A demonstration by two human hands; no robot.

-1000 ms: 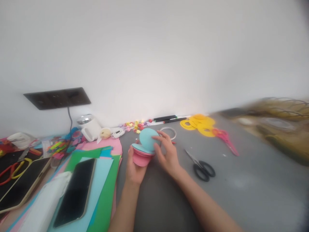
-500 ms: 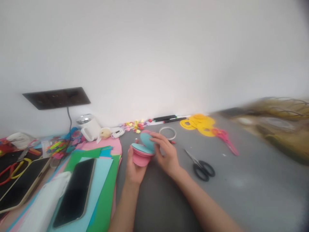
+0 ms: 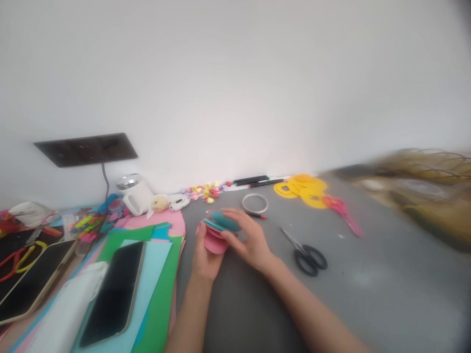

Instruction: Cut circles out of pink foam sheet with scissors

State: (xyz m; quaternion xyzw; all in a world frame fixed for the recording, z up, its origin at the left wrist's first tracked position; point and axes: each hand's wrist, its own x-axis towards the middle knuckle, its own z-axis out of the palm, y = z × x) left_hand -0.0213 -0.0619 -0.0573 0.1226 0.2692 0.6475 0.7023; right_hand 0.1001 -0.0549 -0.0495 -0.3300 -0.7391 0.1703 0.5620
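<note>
Several round paper pieces, pink [image 3: 214,243] below and blue [image 3: 225,221] above, are fanned out between my hands over the grey table. My left hand [image 3: 206,260] is closed around the pink pieces from the left and below. From the right, my right hand [image 3: 250,240] holds the blue rounds, its fingers over their upper side and its thumb at the edge of the stack. Just behind the hands lie a silver ring [image 3: 254,202] and a red-tipped pen [image 3: 257,214].
Black-handled scissors [image 3: 309,259], pink scissors [image 3: 344,215] and yellow paper rings [image 3: 303,189] lie to the right. Coloured sheets [image 3: 162,289] with a phone [image 3: 114,294] on top are at left. Small coloured pieces [image 3: 208,190] and black pens [image 3: 252,180] line the wall.
My right hand has moved slightly left and down, its thumb now at the stack's edge. The blue rounds have tilted lower, and more of the red-tipped pen shows.
</note>
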